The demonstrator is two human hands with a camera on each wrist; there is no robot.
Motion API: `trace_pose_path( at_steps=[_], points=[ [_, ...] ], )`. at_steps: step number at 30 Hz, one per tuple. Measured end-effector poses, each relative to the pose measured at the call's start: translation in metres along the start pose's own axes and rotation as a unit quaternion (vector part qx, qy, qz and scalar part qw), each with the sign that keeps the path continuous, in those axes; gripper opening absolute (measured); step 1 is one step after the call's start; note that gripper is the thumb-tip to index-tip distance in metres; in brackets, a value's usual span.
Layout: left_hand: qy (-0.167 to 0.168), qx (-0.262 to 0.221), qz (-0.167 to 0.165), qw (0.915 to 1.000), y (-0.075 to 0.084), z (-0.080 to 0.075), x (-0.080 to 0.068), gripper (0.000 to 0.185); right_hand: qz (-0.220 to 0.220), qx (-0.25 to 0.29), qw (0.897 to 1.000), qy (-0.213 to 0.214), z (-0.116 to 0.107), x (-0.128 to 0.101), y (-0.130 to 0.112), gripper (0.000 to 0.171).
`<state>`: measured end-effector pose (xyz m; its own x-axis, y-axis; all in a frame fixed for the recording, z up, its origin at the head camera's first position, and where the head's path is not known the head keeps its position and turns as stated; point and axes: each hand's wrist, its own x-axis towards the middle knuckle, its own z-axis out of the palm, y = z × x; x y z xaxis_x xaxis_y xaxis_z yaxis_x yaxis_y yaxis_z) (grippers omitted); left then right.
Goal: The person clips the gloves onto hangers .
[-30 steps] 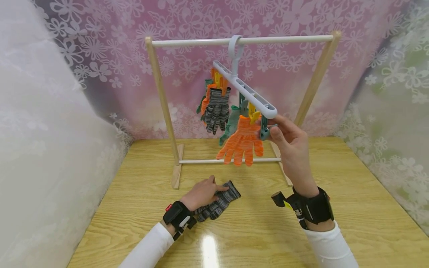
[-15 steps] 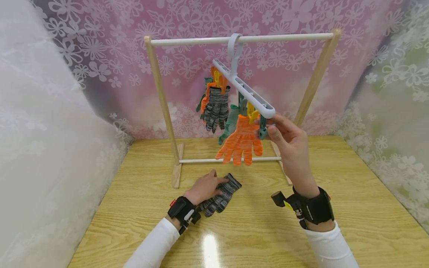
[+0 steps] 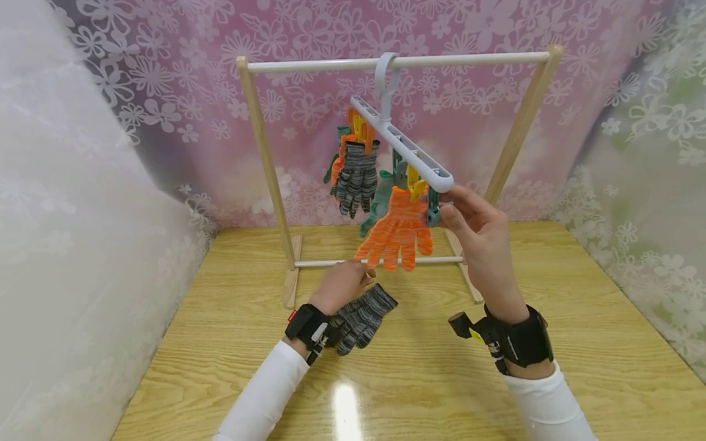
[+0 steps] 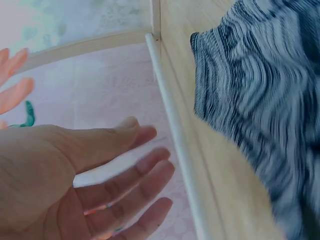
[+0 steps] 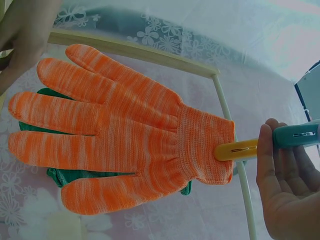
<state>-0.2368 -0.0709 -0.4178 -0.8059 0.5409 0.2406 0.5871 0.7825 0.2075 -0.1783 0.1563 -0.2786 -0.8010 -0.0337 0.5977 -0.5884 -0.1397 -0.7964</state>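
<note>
In the head view, my right hand (image 3: pixel 488 248) pinches a green clip (image 3: pixel 432 213) at the near end of a pale hanger (image 3: pixel 413 152). Beside it an orange glove (image 5: pixel 130 130) hangs from a yellow clip (image 5: pixel 240 150), with a green glove (image 3: pixel 380 199) partly hidden behind. A grey-and-black striped glove (image 3: pixel 368 315) lies on the table, cuff pointing away to the right. Above it my left hand (image 3: pixel 343 285) is raised, holding nothing. The left wrist view shows its fingers (image 4: pixel 145 172) loosely bent, apart from the striped glove.
The hanger hooks over the white top rail (image 3: pixel 469 60) of a wooden stand. Striped and orange gloves (image 3: pixel 357 180) hang from clips at its far end. The stand's low white rod (image 3: pixel 320 264) crosses behind my left hand. Floral curtains surround the wooden table (image 3: pixel 231 367).
My left hand first shifts the striped glove slightly away, then lifts off it and moves up and right. My right hand stays at the clip.
</note>
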Motion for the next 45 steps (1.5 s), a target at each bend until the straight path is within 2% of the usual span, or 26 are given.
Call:
trace_pose_path(
  at_steps=[4,7,9,12,16,20,23,29,31,32,33,37,39,40,42,44,45],
  points=[
    [-0.045,-0.025,-0.049,0.9975,0.004,0.012,0.009,0.028,0.000,-0.003,1.000,0.000,-0.001,0.001,-0.001,0.031],
    [-0.077,-0.028,-0.090,0.9925,0.006,0.023,0.013,0.026,0.000,0.000,1.000,-0.003,-0.001,0.001,-0.002,0.031],
    [-0.080,-0.015,-0.106,0.9910,0.007,0.029,0.014,0.022,0.000,0.003,1.000,-0.008,-0.001,0.001,-0.002,0.032],
    [-0.072,-0.008,-0.117,0.9906,0.007,0.036,0.014,0.026,0.003,-0.005,1.000,-0.008,-0.002,0.000,-0.002,0.032],
    [-0.054,-0.036,-0.102,0.9927,0.007,0.038,0.011,0.030,0.018,-0.020,1.000,-0.001,-0.003,-0.002,-0.002,0.031],
    [-0.047,-0.055,-0.088,0.9935,0.008,0.039,0.005,0.020,0.031,-0.033,0.999,-0.008,-0.001,-0.004,-0.003,0.032],
    [-0.044,-0.059,-0.080,0.9941,0.010,0.037,0.003,0.015,0.028,-0.036,0.999,-0.010,-0.001,-0.004,-0.003,0.032],
    [-0.036,-0.070,-0.045,0.9959,0.015,0.025,0.003,0.015,0.014,-0.036,0.999,-0.004,-0.001,-0.003,-0.004,0.033],
    [-0.035,-0.071,-0.039,0.9961,0.014,0.025,0.004,0.017,0.014,-0.035,0.999,-0.004,-0.001,-0.002,-0.004,0.033],
    [-0.035,-0.070,-0.036,0.9963,0.011,0.029,0.005,0.018,0.015,-0.036,0.999,-0.003,-0.001,-0.002,-0.004,0.033],
    [-0.021,-0.056,-0.022,0.9980,0.010,0.030,0.004,0.020,0.017,-0.038,0.999,-0.002,0.000,-0.003,-0.004,0.033],
    [0.050,-0.050,0.044,0.9965,-0.021,0.087,0.016,0.037,0.026,-0.049,0.998,0.000,0.001,-0.003,-0.005,0.033],
    [0.071,-0.029,0.062,0.9951,-0.020,0.086,0.015,0.041,0.030,-0.055,0.998,0.000,0.001,-0.004,-0.006,0.032],
    [0.068,-0.042,0.063,0.9948,-0.022,0.090,0.017,0.040,0.031,-0.058,0.998,-0.001,0.001,-0.004,-0.006,0.032],
    [0.055,-0.045,0.055,0.9960,-0.008,0.067,0.012,0.032,0.032,-0.061,0.998,-0.003,0.002,-0.004,-0.007,0.032],
    [0.030,-0.059,0.042,0.9969,0.009,0.035,0.006,0.024,0.032,-0.063,0.997,-0.005,0.002,-0.003,-0.007,0.032],
    [0.022,-0.078,0.040,0.9959,0.009,0.035,0.008,0.023,0.031,-0.064,0.997,-0.006,0.002,-0.003,-0.007,0.032]
  ],
)
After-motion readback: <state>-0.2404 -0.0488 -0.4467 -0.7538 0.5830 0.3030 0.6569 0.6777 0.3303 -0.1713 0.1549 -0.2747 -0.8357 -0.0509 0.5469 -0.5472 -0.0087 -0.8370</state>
